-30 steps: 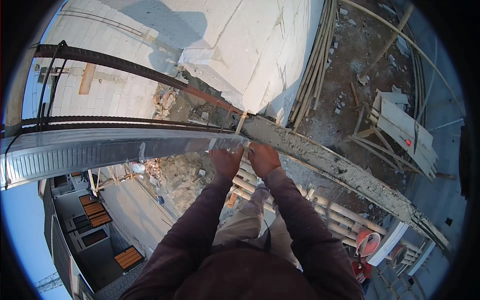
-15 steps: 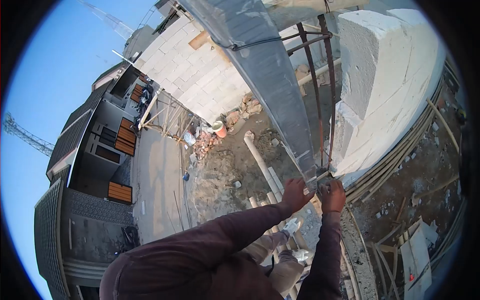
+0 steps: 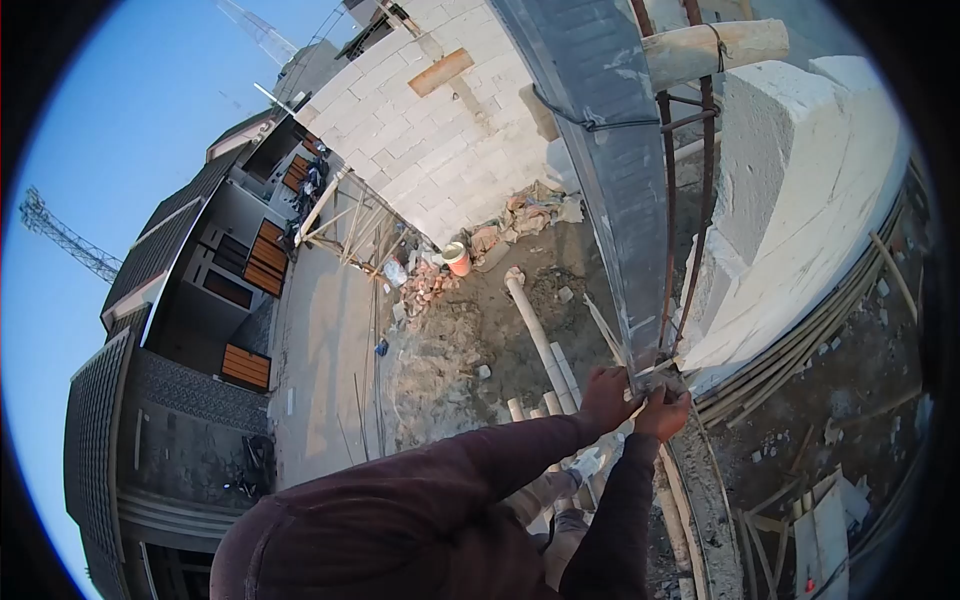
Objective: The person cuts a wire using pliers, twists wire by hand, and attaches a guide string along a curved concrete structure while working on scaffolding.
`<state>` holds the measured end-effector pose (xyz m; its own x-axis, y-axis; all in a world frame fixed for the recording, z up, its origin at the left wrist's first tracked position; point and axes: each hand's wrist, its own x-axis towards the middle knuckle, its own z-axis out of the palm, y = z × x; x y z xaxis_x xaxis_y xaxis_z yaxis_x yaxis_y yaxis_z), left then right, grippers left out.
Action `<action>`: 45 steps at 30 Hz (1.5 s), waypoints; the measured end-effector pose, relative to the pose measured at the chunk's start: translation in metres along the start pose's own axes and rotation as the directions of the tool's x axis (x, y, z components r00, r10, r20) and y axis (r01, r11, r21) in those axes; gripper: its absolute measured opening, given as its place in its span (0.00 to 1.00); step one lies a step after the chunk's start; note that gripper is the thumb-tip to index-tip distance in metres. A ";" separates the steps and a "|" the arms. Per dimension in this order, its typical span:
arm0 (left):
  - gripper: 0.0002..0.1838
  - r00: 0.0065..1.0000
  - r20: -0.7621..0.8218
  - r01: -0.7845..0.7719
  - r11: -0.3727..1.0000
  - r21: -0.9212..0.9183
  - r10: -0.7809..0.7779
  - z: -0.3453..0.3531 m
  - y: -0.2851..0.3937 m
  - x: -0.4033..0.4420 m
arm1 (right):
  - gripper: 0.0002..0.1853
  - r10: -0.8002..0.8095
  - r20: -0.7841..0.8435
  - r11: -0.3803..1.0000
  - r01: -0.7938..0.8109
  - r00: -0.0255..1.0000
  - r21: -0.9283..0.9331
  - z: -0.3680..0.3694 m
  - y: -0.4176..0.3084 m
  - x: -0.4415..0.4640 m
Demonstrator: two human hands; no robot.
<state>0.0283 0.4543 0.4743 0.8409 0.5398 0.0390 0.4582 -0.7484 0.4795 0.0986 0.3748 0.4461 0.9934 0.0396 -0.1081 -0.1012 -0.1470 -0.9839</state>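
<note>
A long grey formwork panel (image 3: 610,140) leans down through the middle of the view, with a dark wire (image 3: 590,125) tied around its upper part. At its lower end my left hand (image 3: 607,402) has its fingers closed beside the panel's edge. Close against it, my right hand (image 3: 664,412) pinches at the same spot. A small pale piece (image 3: 655,378) lies between the fingertips; what exactly the hands grip is too small to make out. Rusty rebar (image 3: 706,190) runs down behind the panel towards my hands, next to a white block wall (image 3: 800,220).
Bamboo poles (image 3: 540,335) lie below on the left, and a bundle of thin rods (image 3: 800,345) curves under the white wall. An orange bucket (image 3: 456,258) stands by rubble. Another block wall (image 3: 410,130) rises behind. Scrap boards (image 3: 828,530) lie at lower right.
The view has shifted, so the panel and walls sit further right and lower. My hands have drawn closer together, and my right hand has turned inward at the panel's lower end.
</note>
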 end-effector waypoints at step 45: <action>0.30 0.993 0.067 0.115 0.966 -0.229 -0.103 0.016 0.014 -0.009 | 0.12 0.154 0.468 0.904 0.068 0.870 -0.423 0.002 0.001 0.050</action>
<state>0.0320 0.4327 0.4670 0.8068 0.5868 -0.0688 0.4736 -0.5728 0.6691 0.1479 0.3784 0.4394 0.8230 0.4747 -0.3119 -0.0007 -0.5483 -0.8363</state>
